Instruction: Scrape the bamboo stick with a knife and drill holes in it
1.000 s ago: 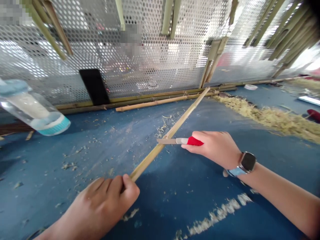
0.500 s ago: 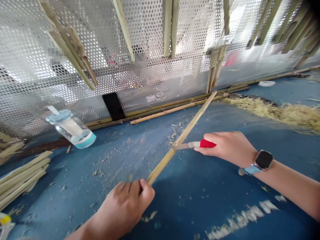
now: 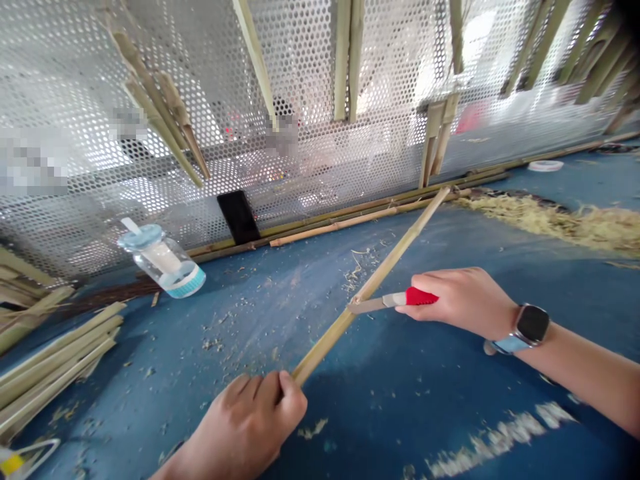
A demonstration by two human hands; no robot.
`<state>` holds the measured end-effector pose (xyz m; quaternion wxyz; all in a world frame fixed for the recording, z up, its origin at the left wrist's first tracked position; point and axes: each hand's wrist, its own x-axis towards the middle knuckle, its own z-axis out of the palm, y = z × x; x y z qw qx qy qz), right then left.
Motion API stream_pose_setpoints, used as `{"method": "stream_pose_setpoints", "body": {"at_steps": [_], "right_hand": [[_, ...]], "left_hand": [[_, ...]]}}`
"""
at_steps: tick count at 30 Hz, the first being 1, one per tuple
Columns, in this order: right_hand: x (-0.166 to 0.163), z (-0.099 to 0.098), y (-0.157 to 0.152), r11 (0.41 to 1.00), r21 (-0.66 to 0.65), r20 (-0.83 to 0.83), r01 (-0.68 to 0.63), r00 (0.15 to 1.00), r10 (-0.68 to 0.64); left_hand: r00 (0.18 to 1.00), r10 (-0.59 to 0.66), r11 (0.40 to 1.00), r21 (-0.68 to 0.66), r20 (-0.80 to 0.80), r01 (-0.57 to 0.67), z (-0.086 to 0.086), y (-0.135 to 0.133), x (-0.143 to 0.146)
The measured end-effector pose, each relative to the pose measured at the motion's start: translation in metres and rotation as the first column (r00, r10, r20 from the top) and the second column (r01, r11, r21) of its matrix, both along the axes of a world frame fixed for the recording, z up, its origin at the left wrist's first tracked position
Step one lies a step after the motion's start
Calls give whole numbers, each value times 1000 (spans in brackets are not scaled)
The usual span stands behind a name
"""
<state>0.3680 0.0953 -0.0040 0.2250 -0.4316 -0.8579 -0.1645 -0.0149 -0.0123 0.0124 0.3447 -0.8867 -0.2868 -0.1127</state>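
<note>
A long bamboo stick (image 3: 400,247) slants across the blue table from near me up toward the perforated metal screen. My left hand (image 3: 245,430) is closed round its near end. My right hand (image 3: 463,300), with a watch on the wrist, grips a red-handled knife (image 3: 387,301). The blade lies across the stick about midway along it, touching its side.
A pile of bamboo shavings (image 3: 560,220) lies at the right. Several split bamboo strips (image 3: 50,367) are stacked at the left. A lidded clear bottle (image 3: 163,260) and a black phone (image 3: 239,217) stand by the screen (image 3: 310,87), with sticks along its base.
The view has swung left, bringing the strips and bottle into sight. Both hands keep their grips, and the blade stays on the stick.
</note>
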Motion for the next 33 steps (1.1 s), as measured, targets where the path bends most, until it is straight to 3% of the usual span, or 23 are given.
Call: {"method": "stream_pose_setpoints", "body": {"at_steps": [7,16,24,29,33], "right_hand": [[5,4,3,976,203,68,-79,995,66],[10,12,5,964,241,137,-114,987,82],[19,-3,11,974,220,84,-56,996,38],[15,-2,9,988,154,72,-20,997,9],[42,7,21,985,-5,8,171,985,-170]], "left_hand": [[1000,20,1000,-13,-9,-20,-1,0,-5],[1000,-1,1000,11,-1,1,1,0,-6],[1000,-7,1000,31,-3,7,1,1,-7],[1000,-3,999,47,12,2,4,3,-8],[1000,18,999,37,17,-18,4,1,-11]]}}
